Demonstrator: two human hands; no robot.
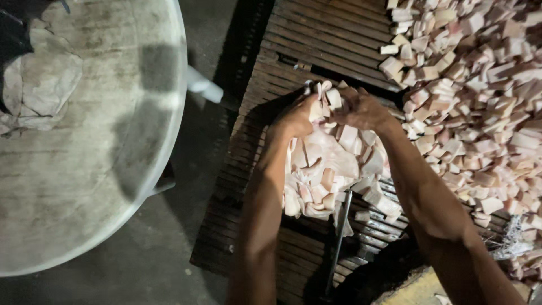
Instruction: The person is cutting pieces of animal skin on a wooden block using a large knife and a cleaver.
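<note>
Dark slatted wooden bench (316, 34), grey concrete floor (169, 265).
Both hands' fingers (307, 104) pinch pale pink cut pieces (330, 164) at centre; round white plastic table (84, 169) at left.

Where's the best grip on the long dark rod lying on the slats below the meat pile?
Probably the lower half of the rod, taken from above across its width. Its upper end disappears under the meat pile, while the lower stretch lies bare on the slatted platform. Both hands, left hand and right hand, are busy with chunks.

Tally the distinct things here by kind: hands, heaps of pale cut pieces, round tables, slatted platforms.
Hands: 2, left hand and right hand
Heaps of pale pieces: 2, small heap, big heap
Round table: 1
Slatted platform: 1
Total: 6
</note>
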